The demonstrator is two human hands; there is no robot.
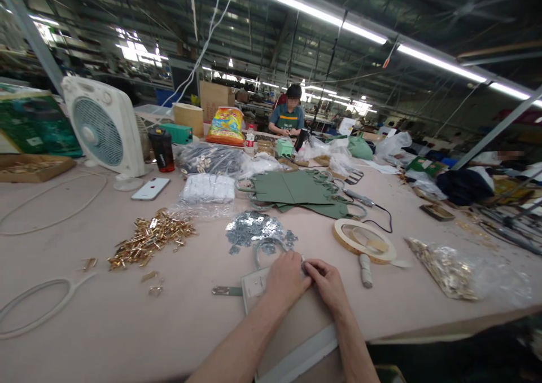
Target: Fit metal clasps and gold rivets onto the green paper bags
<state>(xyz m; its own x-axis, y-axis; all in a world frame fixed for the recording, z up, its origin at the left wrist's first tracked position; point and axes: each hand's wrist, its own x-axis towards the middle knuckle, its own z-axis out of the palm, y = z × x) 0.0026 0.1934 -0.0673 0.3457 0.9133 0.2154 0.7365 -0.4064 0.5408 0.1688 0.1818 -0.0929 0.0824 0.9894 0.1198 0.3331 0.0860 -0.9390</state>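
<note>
1. Nearest to you, the pale bag [255, 286] lies on the worktop [182, 326], in front of your body and between your forearms.
2. Your left hand [286, 277] lies over its upper part, the fingers bent; what is below them is hidden, so I cannot tell if this grip is clamped.
3. Your right hand [328, 280] is just beside it, thumb and forefinger close to the left fingertips. Some small grey thing shows there, but I cannot tell whether this grip is closed on it.
4. At the left side of the bag a green tab [227, 291] with a metal end sticks out; a looped handle [257, 254] rises behind it.
5. To your left, a pale loop [63, 284] lies flat, and farther there is a heap of gold clasps [150, 239].
6. Straight beyond your hands lie many metal plates [249, 229]; to the right are the tape roll [387, 254], a wrapped tool [365, 271] and a clear sack [449, 270] of gold parts.
7. Behind the plates, green panels [292, 188] are stacked, with white packets [208, 189] and a phone [151, 189] more to the left.
8. Farther stand a dark cup [161, 150] and a fan [104, 126].
9. At the far side, a co-worker [288, 114] sits with head lowered.
</note>
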